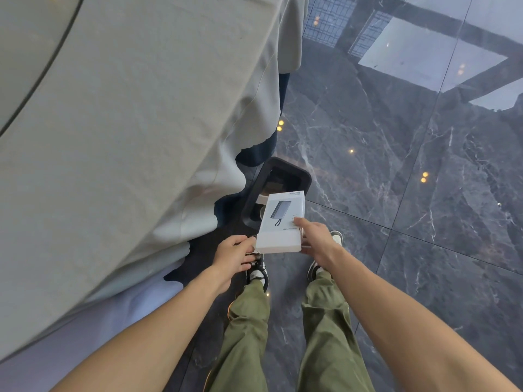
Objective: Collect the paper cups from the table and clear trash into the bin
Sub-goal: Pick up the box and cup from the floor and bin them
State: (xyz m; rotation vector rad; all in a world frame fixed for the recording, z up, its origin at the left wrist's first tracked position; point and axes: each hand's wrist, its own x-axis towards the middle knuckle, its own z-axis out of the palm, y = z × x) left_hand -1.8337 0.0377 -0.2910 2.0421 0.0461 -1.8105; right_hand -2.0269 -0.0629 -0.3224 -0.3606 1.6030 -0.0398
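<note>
Two bare forearms reach forward over two legs in olive trousers (283,335). At left hangs one table (113,137) under a grey cloth. The left hand (235,254) pinches the near left corner of one white box (281,223), printed with a grey device; the right hand (317,239) clasps its right side. The box hovers over the near end of one black bin (302,176) on the marble floor (424,193).

dark marble floor (396,193), black bin (304,176) on it
</note>
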